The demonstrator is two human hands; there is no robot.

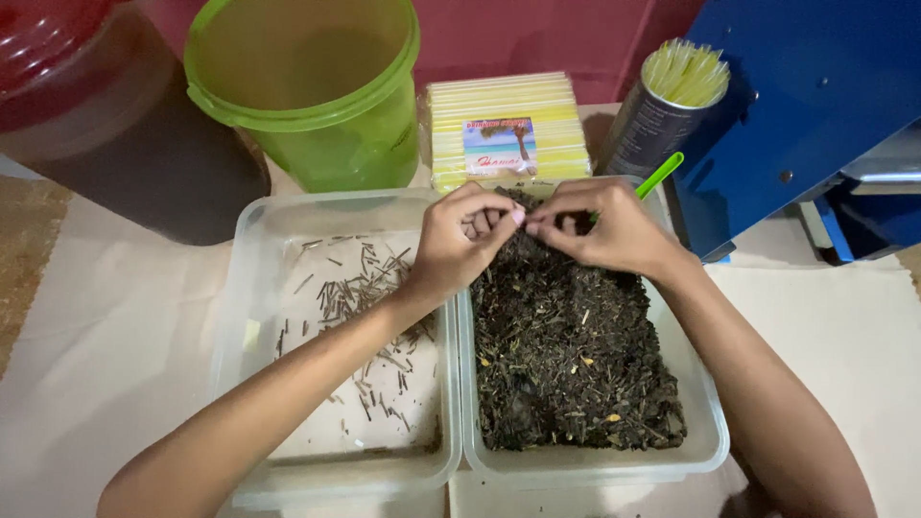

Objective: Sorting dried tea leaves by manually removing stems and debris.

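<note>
Both hands, left hand (460, 240) and right hand (614, 230), pinch closed on something small, unidentifiable, above the tub of dark leaf mix (566, 336); best kept low over tub.

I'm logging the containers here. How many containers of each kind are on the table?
Clear rectangular plastic tubs: 2
Green translucent plastic bucket: 1
Dark red-lidded jar: 1
Round tin of yellow straws: 1
Total: 5

Left hand (459, 240), right hand (604, 230) pinching above dried leaves (566, 355).
</note>
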